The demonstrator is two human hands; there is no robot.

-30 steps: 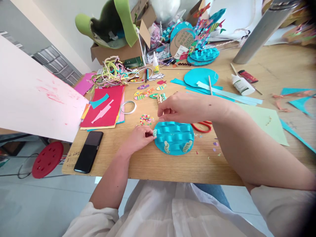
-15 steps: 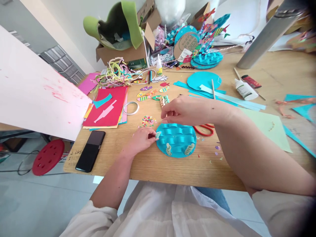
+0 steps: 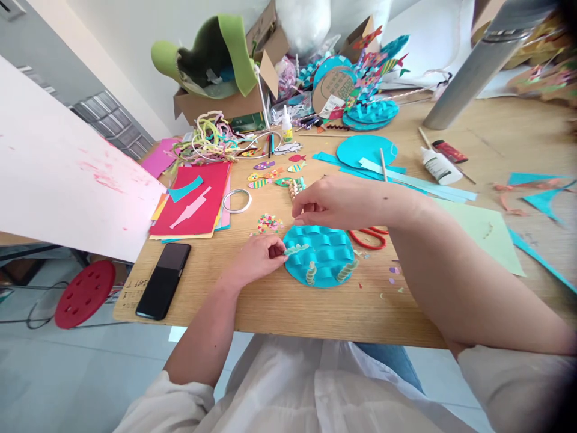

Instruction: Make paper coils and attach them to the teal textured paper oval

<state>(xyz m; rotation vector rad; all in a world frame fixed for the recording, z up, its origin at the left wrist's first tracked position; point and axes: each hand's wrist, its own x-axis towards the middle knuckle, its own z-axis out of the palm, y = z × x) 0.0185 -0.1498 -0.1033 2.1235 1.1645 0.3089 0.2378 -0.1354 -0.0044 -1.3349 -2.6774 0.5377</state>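
Observation:
A round blue paper disc [image 3: 324, 260] with woven wavy strips lies near the table's front edge, with two pale green folded paper spirals standing on it. My left hand [image 3: 256, 257] pinches a third pale green spiral strip [image 3: 295, 248] at the disc's left rim, stretched out over the blue waves. My right hand [image 3: 336, 201] hovers just behind the disc with fingertips pinched together, close to a small striped spiral [image 3: 294, 188]; what it grips, if anything, is too small to tell. Red scissors [image 3: 372, 236] lie partly under my right forearm.
A black phone [image 3: 163, 280] lies at front left beside a stack of red and coloured paper [image 3: 193, 201]. A tape ring [image 3: 237, 200], paper fish, confetti, blue strips [image 3: 406, 177], a glue bottle [image 3: 439, 165], a light green sheet [image 3: 484, 231] and a cluttered cardboard box [image 3: 225, 99] fill the table. A red stool [image 3: 83, 293] stands left.
The green spiral in my left hand has stretched out to the right across the disc's edge. My right hand stays nearly still behind the disc.

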